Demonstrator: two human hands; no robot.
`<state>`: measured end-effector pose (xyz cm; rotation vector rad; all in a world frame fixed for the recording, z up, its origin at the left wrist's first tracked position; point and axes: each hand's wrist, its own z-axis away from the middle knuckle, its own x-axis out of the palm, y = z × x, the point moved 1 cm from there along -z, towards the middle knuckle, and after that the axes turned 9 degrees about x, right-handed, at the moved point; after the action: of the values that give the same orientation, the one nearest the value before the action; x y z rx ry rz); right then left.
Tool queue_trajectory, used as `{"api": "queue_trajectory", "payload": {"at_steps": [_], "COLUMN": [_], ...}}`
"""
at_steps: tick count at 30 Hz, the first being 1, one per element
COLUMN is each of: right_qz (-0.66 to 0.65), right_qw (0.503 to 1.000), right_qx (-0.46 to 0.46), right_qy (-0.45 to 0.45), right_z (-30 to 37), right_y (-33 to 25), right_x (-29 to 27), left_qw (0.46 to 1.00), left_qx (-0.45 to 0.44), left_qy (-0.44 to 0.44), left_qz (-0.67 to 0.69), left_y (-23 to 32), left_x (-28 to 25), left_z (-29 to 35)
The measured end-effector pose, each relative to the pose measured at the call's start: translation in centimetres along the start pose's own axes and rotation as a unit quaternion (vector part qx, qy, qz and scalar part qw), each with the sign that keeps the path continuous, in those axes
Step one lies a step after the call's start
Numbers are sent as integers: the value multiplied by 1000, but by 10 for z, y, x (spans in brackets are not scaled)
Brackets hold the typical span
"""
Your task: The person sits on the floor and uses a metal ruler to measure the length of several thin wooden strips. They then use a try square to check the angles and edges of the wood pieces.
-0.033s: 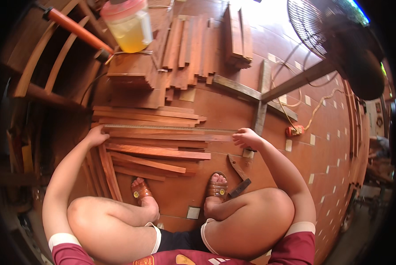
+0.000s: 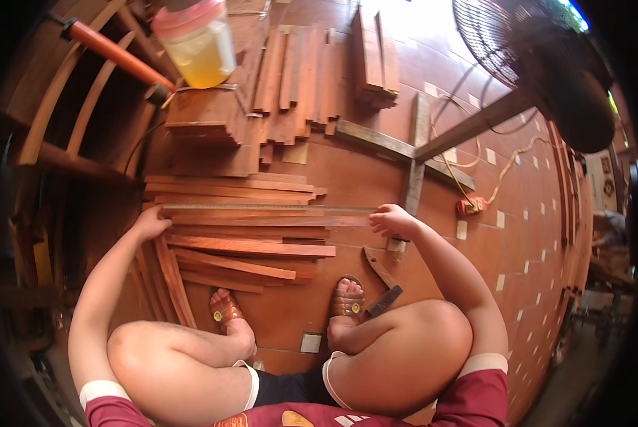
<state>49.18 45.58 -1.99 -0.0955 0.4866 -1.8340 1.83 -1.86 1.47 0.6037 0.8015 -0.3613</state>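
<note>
A thin measuring tape (image 2: pixel 262 207) runs straight across a row of reddish-brown wooden strips (image 2: pixel 255 221) on the floor. At its left end my left hand (image 2: pixel 151 223) is closed on it, near the strips' left ends. My right hand (image 2: pixel 393 220) pinches the other end, just past the right ends of the strips, its lower fingers curled. More strips (image 2: pixel 262 246) lie nearer my feet, some fanned at an angle. On the floor by my right foot rests a hammer-like tool (image 2: pixel 384 302) with a dark head and a curved wooden handle.
Ahead stand a wooden block (image 2: pixel 198 132) with a pink-lidded pitcher (image 2: pixel 208 57) and stacked strips (image 2: pixel 290 78). A wooden cross-shaped base (image 2: pixel 422 153) supports a fan (image 2: pixel 532 57) at right. A cord leads to an orange socket (image 2: pixel 470 206). An orange tube (image 2: pixel 112 53) leans at left.
The whole view has shifted slightly, with the scene a little further left. Both hands keep their hold on the tape.
</note>
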Motion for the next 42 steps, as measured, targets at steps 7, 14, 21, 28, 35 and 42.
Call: {"api": "queue_trajectory", "payload": {"at_steps": [7,14,21,28,35,42], "right_qz": [90,225,356,254,184,154], "right_qw": [996,973,923,967,983,987], "right_qx": [1,-41,-57,0,3,22], "right_qy": [-1,17,136,36,-19,-36], "right_z": [3,5,18,-5,-1,7], "right_y": [-5,-8,-29,-2,-4,-15], "right_x": [1,0,11,-4,19,26], "left_qw": [999,999,994,986,985,992], "left_qx": [-30,-9,-68,-115,-123,-86], "left_qy": [-26,21,-19,-57,-80,-75], "left_qz": [-17,-44,-88,-104,-94,48], "left_y": [7,13,20,30,55,-2], "left_x": [-8,-5,-6,5,0,18], "left_z": [7,15,9,15,22,-4]}}
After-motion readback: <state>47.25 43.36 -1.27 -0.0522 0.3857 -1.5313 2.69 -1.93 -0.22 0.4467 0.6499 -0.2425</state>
